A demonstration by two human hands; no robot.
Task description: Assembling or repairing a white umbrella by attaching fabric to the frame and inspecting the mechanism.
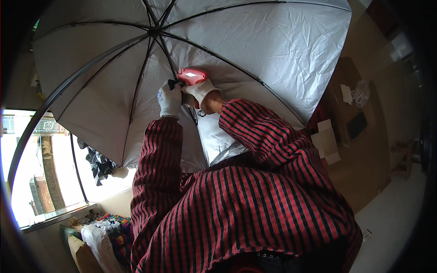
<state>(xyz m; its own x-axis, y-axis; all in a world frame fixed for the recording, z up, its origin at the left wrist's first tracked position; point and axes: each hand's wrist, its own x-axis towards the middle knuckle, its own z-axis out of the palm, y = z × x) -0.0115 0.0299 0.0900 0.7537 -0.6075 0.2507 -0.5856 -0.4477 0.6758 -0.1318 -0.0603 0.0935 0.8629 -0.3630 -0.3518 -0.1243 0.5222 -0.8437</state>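
Observation:
A large open umbrella (255, 41) fills the upper part of the head view, its silver-grey inner cloth facing me. Black ribs (209, 49) spread from a hub (155, 32) near the top. My left hand (170, 100), in a white knit glove, is closed round a dark rib section below the hub. Close beside it, my right hand (203, 94) wears a pale glove and grips a red handheld tool (194, 75) with a white patch on top. The tool's working end is hidden between the hands, so its exact kind cannot be told.
A bright window (27, 168) stands at the left, with dark cloth (98, 166) beside it. Below are a white bag (98, 243) and colourful material (119, 227). At the right, an open white box (326, 141), a dark flat item (357, 125) and a clear plastic bag (362, 93) lie on a brown surface.

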